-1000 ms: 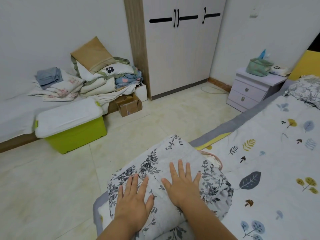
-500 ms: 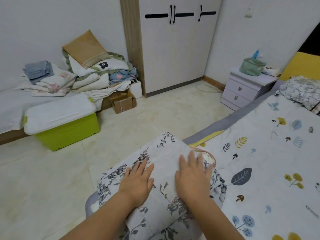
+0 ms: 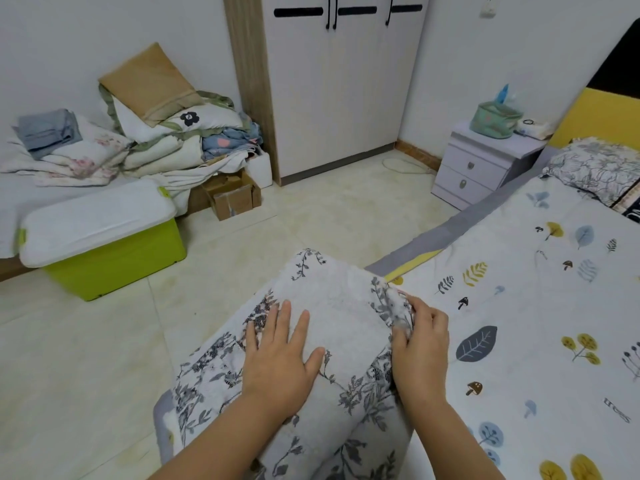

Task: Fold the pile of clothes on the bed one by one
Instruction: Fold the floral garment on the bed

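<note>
The floral cloth (image 3: 332, 323), white with grey leaf sprigs, lies folded on the near corner of the bed (image 3: 540, 306), its left edge hanging over the bed's side above the floor (image 3: 104, 358). The left hand (image 3: 280, 358) lies flat on top of the cloth, fingers (image 3: 298, 327) straight and slightly spread. The right hand (image 3: 420, 348) is at the cloth's right edge, its fingers curled and pinching a bunched bit of that edge.

The bed carries a white sheet printed with leaves and mushrooms over a grey and yellow border; a floral pillow (image 3: 595, 171) lies at its far end by a yellow headboard (image 3: 602, 123). Left of the headboard stands a pale nightstand (image 3: 481, 168) with a green bag (image 3: 498, 119) on top. Beyond the bed, a white wardrobe (image 3: 339, 81) stands against the far wall. Across the cream tiled floor from the bed sit a lime storage box (image 3: 114, 251) with a white lid, a cardboard box (image 3: 232, 195) and a heap of bedding (image 3: 138, 133).
</note>
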A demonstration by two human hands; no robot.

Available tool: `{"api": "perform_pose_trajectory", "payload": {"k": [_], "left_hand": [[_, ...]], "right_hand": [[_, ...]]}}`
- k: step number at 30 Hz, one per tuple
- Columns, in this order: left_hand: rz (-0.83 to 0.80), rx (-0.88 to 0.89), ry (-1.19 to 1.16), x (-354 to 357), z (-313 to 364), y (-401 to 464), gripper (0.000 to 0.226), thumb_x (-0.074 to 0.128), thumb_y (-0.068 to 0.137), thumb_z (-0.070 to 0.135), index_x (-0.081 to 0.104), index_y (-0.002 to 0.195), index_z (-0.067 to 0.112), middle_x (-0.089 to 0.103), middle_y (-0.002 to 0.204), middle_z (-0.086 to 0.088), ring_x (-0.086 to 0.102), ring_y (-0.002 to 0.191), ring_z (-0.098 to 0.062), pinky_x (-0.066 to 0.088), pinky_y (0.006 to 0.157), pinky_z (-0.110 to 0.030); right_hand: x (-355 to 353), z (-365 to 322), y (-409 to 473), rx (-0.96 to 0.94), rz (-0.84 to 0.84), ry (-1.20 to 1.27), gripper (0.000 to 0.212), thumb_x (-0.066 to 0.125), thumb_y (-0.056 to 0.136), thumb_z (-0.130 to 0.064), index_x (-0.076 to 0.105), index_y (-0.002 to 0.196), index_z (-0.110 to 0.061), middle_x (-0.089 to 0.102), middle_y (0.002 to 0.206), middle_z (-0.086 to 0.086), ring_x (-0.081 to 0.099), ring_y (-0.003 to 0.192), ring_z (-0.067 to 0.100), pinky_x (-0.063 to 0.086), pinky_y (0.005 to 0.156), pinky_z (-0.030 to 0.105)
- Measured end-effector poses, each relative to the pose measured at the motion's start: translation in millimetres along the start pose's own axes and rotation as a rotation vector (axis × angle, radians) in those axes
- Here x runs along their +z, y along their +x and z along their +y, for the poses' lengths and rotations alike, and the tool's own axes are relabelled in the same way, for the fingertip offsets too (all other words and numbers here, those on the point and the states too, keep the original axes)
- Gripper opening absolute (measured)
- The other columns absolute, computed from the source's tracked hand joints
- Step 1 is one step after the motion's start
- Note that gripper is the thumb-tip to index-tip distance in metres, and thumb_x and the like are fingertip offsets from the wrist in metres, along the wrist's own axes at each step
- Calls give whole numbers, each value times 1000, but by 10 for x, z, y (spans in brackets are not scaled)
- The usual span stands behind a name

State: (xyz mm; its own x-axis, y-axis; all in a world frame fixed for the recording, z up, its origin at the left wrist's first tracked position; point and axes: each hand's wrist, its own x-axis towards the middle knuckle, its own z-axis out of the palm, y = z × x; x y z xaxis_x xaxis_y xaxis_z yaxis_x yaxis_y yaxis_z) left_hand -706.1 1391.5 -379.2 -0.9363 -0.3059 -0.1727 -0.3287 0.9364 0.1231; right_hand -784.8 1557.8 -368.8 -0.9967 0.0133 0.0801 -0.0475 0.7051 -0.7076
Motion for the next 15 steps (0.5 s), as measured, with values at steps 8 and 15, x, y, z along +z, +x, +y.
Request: {"api": "perform_pose_trajectory", "payload": {"k": [8, 15], "left_hand": [[-31, 7, -2, -3, 19, 177, 83, -14, 72, 67, -13, 147, 31, -27, 153, 0, -26, 140, -20, -16, 111, -45], [-104, -14, -43, 72, -34, 218, 64, 15, 95, 57, -14, 147, 32, -26, 154, 1, -25, 141, -20, -14, 114, -45]], "right_hand": [[233, -54, -98, 61, -316, -426, 67, 26, 94, -55, -5, 150, -32, -18, 157, 3, -20, 143, 26, -6, 111, 58], [431, 83, -97, 58, -469, -525, 68, 21, 94, -59, -9, 149, -33, -21, 156, 1, -24, 142, 26, -10, 110, 61]]}}
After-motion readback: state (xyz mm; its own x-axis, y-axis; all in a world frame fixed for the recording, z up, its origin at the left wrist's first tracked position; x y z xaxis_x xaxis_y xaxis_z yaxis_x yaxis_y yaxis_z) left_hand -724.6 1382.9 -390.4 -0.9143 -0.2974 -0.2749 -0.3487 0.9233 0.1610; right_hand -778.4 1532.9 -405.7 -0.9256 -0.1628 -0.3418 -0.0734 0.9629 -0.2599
